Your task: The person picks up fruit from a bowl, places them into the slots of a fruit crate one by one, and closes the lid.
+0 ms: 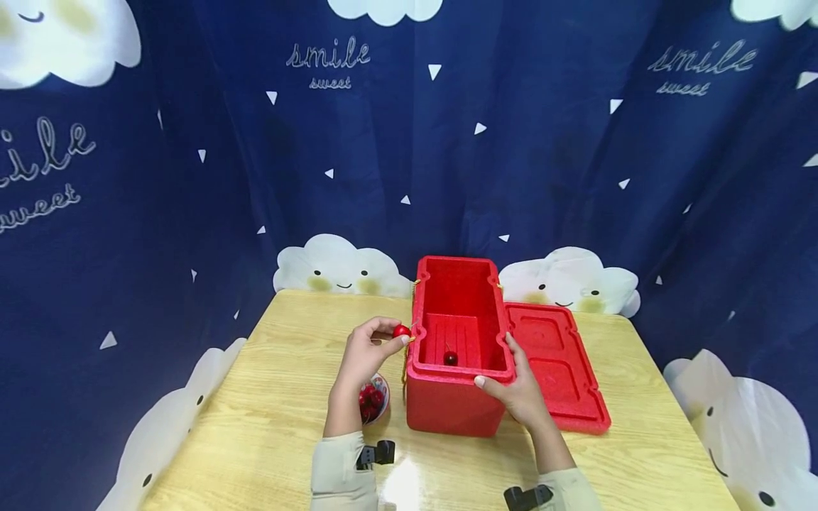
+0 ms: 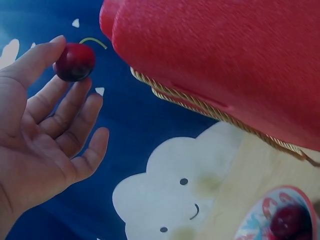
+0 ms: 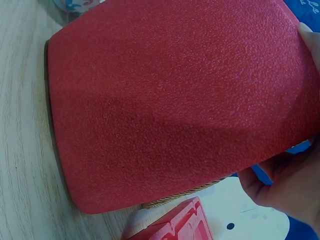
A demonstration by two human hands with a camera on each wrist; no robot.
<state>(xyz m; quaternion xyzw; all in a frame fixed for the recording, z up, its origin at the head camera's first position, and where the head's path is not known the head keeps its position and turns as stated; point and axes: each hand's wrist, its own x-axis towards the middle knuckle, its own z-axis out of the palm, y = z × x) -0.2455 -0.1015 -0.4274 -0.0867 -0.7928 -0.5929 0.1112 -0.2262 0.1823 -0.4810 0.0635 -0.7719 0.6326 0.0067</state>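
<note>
Between thumb and fingertips my left hand (image 1: 361, 349) pinches a red cherry (image 2: 75, 62) with a thin green stem. It holds the cherry beside the left rim of a deep red foam box (image 1: 454, 410), which stands uncovered on the table. My right hand (image 1: 527, 394) grips the box at its near right corner, thumb over the near rim and fingers along the right side. One dark cherry (image 1: 450, 358) lies on the box floor near the front. Below the left wrist, partly covered by the forearm, is a patterned bowl (image 1: 386, 390) holding several cherries (image 1: 371, 401).
The red box lid (image 1: 564, 365) lies on the wooden table (image 1: 255, 426), right of the box. Yellow cord (image 2: 220, 114) hangs along the box's side. A dark blue curtain (image 1: 358, 142) with clouds hangs behind and around the table.
</note>
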